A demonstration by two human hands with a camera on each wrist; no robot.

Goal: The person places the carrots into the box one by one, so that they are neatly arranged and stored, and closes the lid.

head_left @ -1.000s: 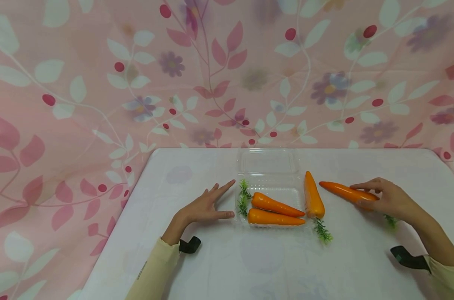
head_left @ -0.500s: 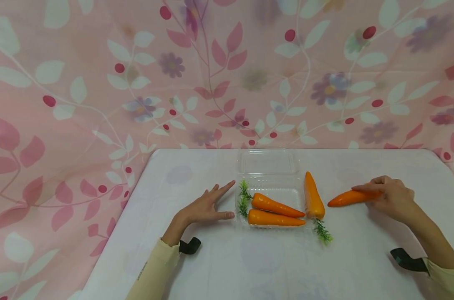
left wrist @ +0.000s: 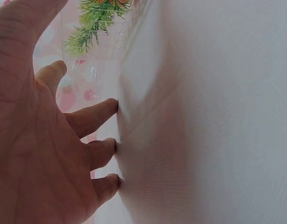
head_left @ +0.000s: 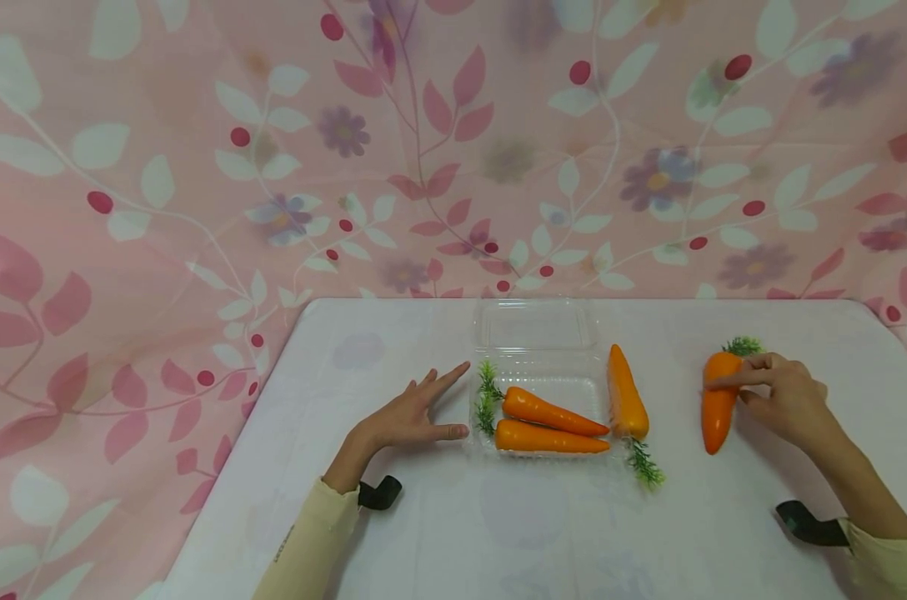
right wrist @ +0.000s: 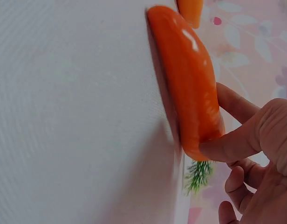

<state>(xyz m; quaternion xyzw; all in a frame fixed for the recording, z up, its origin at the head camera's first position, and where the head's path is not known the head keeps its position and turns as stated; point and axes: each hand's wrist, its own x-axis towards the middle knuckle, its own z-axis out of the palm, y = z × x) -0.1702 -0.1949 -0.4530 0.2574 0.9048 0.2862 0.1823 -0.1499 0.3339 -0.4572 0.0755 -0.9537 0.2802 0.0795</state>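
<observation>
In the head view my right hand (head_left: 779, 398) pinches an orange carrot (head_left: 719, 417) near its thick end, its green top pointing to the back and its tip toward me. The right wrist view shows thumb and finger on either side of this carrot (right wrist: 187, 79), close over the table. My left hand (head_left: 404, 417) rests with fingers spread on the table, beside a clear plastic clamshell box (head_left: 536, 323) with its lid laid back. Two carrots (head_left: 551, 435) lie side by side in the box, leafy tops at the left. In the left wrist view the fingertips touch the white cloth.
Another carrot (head_left: 628, 396) lies just right of the box, green top toward me. A white cloth (head_left: 453, 533) covers the table, and a pink floral curtain (head_left: 453, 150) hangs behind it. Black wrist cameras (head_left: 812, 523) stick out from both sleeves.
The carrot in my right hand has swung round from pointing left to pointing toward me, its green top now at the back. The left hand and the other carrots stay put.
</observation>
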